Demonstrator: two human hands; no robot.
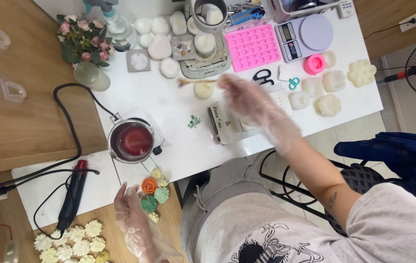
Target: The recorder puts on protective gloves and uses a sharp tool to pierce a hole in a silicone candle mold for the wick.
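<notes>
reaching: the right hand [247, 100] in a clear plastic glove stretches out over the white table [179, 107], blurred, fingers spread loose and gripping nothing that can be made out.
right hand's place: just above a small printed box [223, 125] lying flat near the table's front edge, and just beside a small round white candle [204, 89] and a thin wooden stick [196, 81].
left hand: the left hand [131, 212], gloved the same way, is low by the wooden surface, open and empty, fingers relaxed.
nearest to left hand: a little cluster of wax flowers [153, 192], orange, green and cream, just beside the fingertips; whether they touch i cannot tell.
melting pot: a metal pot [131, 141] with dark red liquid sits on a small heater, between the two hands.
heat gun: a black and red heat gun [73, 195] lies on a white sheet left of the left hand, its cord looping away.
cream flowers: a bunch of pale wax flowers [69, 241] lies at the lower left corner.
far side: a pink mould tray [253, 47], a kitchen scale [304, 36], black scissors [263, 76] and pale flower-shaped candles [328, 92] sit well apart from the left hand.
corner: a pot of pink roses [82, 41] stands at the table's left end.
</notes>
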